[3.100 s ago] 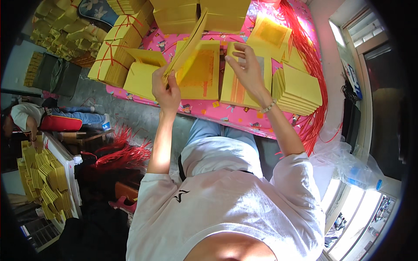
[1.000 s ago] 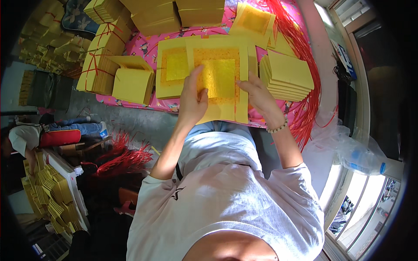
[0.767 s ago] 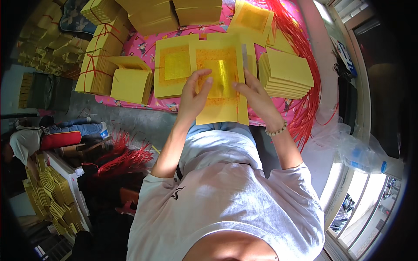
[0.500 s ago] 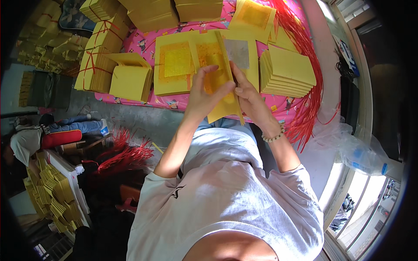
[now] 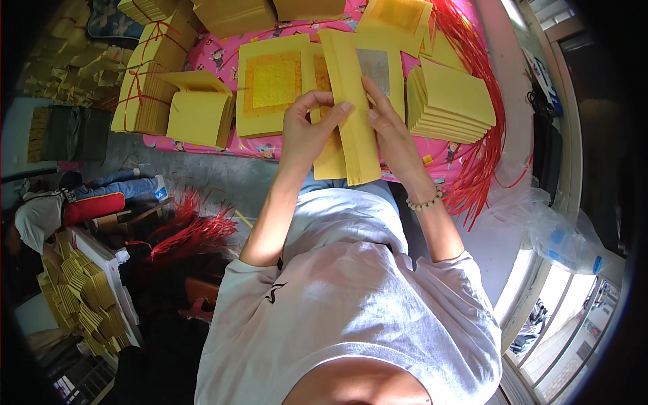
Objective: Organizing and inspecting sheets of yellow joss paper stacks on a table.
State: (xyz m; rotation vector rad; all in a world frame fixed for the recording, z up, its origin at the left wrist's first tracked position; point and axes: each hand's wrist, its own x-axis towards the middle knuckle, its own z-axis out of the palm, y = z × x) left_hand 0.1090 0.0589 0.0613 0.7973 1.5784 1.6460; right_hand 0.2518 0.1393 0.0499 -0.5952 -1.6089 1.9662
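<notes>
Sheet that lay flat w/ gold face up is now folded lengthwise; your left hand & right hand both pinch the folded yellow paper, stacked sheets just right.

Tied with red string at the table's upper left: a tall bundle of yellow paper sheets, packaged as a block. Further tied yellow bundles along the far edge, one more at the top left corner. At lower right, a clear crumpled plastic bag showing a blue patch.
</notes>
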